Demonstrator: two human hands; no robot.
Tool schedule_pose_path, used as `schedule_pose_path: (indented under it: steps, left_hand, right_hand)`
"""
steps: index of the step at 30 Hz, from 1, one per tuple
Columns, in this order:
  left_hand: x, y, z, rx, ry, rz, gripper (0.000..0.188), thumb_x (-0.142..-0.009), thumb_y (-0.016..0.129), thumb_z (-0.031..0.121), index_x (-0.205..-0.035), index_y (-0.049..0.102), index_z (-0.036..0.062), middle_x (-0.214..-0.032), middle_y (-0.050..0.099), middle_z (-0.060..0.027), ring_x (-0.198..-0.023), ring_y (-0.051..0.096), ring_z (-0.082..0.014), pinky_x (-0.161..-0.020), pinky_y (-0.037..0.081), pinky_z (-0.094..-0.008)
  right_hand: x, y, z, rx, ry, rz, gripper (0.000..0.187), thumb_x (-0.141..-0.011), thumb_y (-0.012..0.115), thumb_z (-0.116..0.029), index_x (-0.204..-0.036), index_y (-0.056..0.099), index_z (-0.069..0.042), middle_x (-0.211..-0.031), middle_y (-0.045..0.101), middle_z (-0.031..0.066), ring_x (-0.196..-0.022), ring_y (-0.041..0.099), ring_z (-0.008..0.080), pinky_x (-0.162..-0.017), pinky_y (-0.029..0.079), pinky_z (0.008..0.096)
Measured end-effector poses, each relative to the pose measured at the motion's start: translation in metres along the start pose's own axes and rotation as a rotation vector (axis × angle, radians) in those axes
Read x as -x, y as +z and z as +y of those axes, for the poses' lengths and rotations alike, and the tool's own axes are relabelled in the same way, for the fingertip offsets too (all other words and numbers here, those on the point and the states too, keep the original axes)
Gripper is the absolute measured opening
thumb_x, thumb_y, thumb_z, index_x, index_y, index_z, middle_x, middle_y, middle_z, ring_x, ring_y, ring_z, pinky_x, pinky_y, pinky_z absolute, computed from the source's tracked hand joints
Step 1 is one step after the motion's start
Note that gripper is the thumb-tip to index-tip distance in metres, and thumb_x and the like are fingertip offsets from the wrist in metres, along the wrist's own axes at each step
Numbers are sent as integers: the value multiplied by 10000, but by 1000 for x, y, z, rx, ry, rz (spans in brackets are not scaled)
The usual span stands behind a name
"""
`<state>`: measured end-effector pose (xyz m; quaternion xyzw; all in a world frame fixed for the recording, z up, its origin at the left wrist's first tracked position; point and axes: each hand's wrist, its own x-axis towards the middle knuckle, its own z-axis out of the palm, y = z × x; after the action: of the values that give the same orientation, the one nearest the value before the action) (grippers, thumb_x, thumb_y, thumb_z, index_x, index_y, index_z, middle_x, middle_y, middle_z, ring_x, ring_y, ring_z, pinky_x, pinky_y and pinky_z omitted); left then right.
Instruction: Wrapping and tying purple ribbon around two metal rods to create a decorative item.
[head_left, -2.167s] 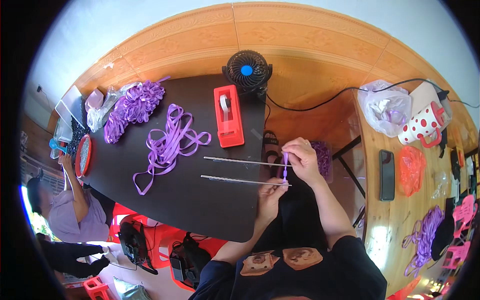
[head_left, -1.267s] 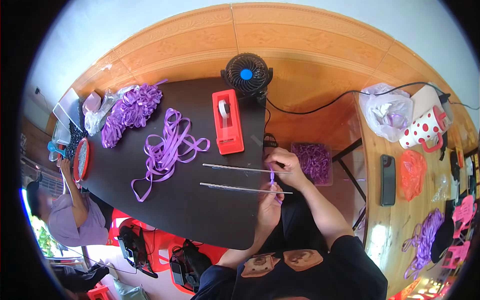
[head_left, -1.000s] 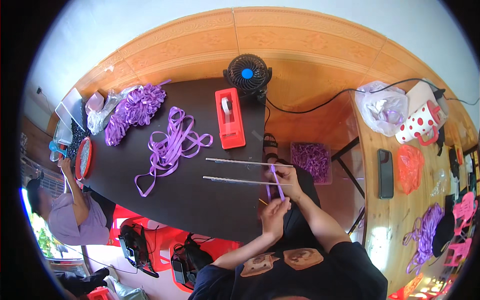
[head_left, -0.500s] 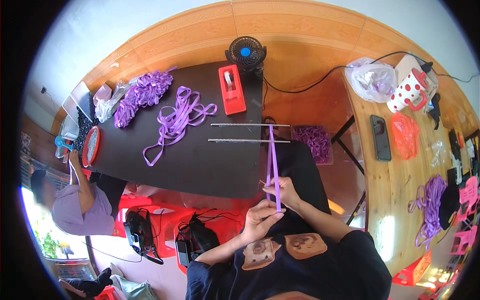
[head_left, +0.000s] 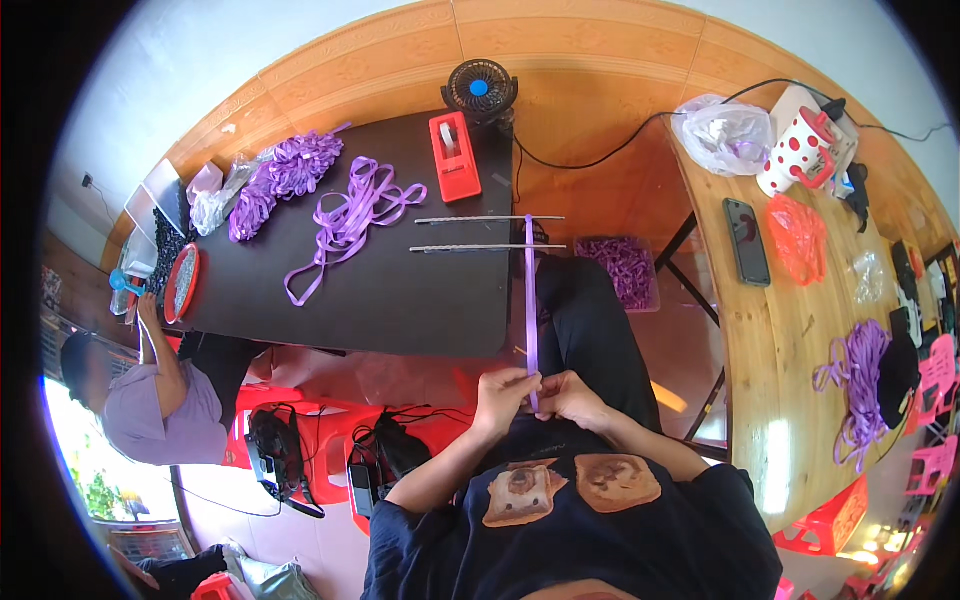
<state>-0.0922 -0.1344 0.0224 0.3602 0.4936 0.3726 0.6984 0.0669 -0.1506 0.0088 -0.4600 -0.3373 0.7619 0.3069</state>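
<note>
A purple ribbon (head_left: 532, 310) runs taut from two thin metal rods (head_left: 490, 247) down to my hands. The rods lie parallel, jutting past the right edge of the dark table. My left hand (head_left: 505, 400) pinches the ribbon's near end between thumb and fingers. Close against it, my right hand (head_left: 575, 400) is closed on the same ribbon, its fingertips partly hidden. A thin brownish tip shows just above my left hand, too small to name. A loose tangle of purple ribbon (head_left: 345, 225) lies on the table left of the rods.
The dark table (head_left: 420, 310) also bears a red tape dispenser (head_left: 455, 155), a small fan (head_left: 480, 90) and a ribbon bundle (head_left: 290, 180). A box of purple pieces (head_left: 620, 270) sits below. On the right wooden table (head_left: 770, 380) lies a phone (head_left: 746, 240). A co-worker (head_left: 165, 400) sits at left.
My right hand has come down beside my left, and the two ribbon strands, apart before, now lie together as one band. The view has shifted slightly.
</note>
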Motion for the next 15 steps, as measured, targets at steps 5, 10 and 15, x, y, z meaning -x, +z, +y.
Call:
schedule_pose_path:
  steps: [5, 10, 15]
  left_hand:
    - [-18, 1, 4, -162, 250, 31, 131, -832, 699, 94, -869, 695, -32, -728, 645, -16, -639, 565, -53, -582, 456, -199]
    - [-28, 1, 7, -3, 141, 75, 86, -809, 718, 75, -767, 677, 12, -698, 617, 9, -573, 516, -51, -512, 377, -200]
    - [-37, -4, -6, 29, 116, 60, 124, -802, 728, 84, -731, 640, 34, -673, 601, 5, -551, 507, -58, -491, 357, -200]
  right_hand:
    - [-5, -3, 4, 75, 26, -20, 49, -733, 692, 4, -727, 668, -38, -653, 648, 38, -554, 585, 92, -495, 418, 201]
    - [-10, -8, 13, 68, -9, -60, 85, -738, 739, -30, -745, 668, 16, -641, 630, 54, -577, 576, 104, -554, 453, 219]
    - [-13, -7, 13, 126, -5, -62, 121, -747, 751, -61, -744, 669, 27, -629, 617, 50, -569, 561, 102, -551, 443, 221]
